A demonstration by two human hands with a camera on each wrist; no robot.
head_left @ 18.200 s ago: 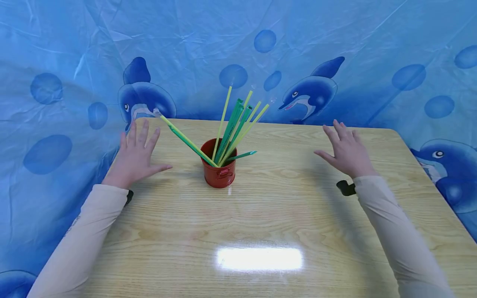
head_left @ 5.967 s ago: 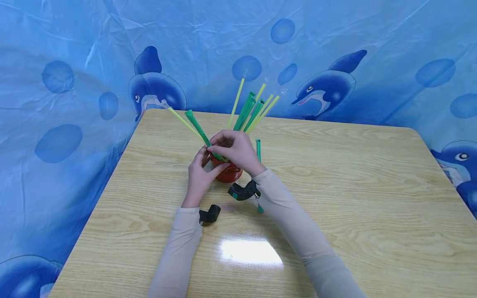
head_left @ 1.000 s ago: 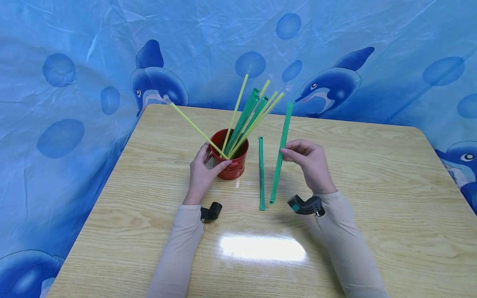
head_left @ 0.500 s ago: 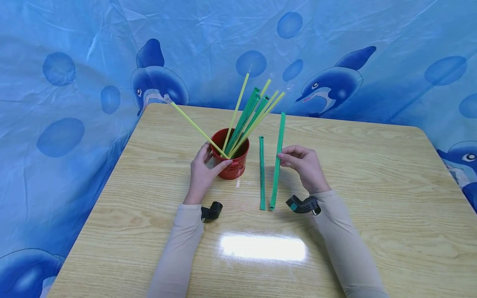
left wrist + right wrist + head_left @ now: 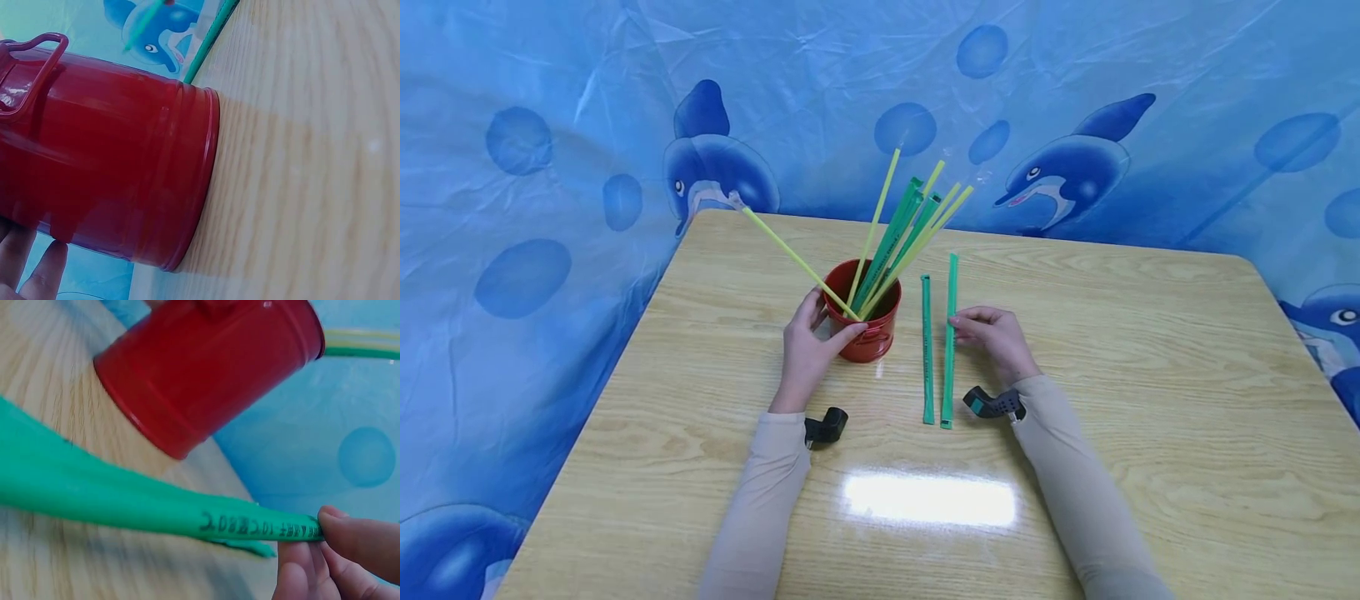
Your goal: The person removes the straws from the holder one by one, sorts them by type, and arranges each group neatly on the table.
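Note:
My left hand (image 5: 807, 354) holds the small red metal bucket (image 5: 867, 342) from its left side, thumb at the front rim. In the left wrist view, fingertips (image 5: 53, 262) touch the bucket's wall. My right hand (image 5: 996, 337) pinches a straw in green printed wrapper (image 5: 948, 375) near its middle, between thumb and fingers. Parallel to it, on its left, another green-wrapped straw (image 5: 927, 358) lies on the table. Out of the bucket stick several yellow straws (image 5: 790, 254) in clear wrappers and green-wrapped straws (image 5: 891, 242), fanned out. The right wrist view shows print on the pinched wrapper (image 5: 256, 526).
The wood-grain table (image 5: 1150, 375) reaches back to a blue dolphin-print sheet (image 5: 820, 100) hanging behind and to the left. Black wrist cameras (image 5: 827, 425) sit below both hands. A bright light reflection (image 5: 928, 500) shows on the tabletop in front.
At first both hands were spread apart and the bucket held all the straws. Two green-wrapped straws have since come out. Lately my right hand moved left and lower with the second straw.

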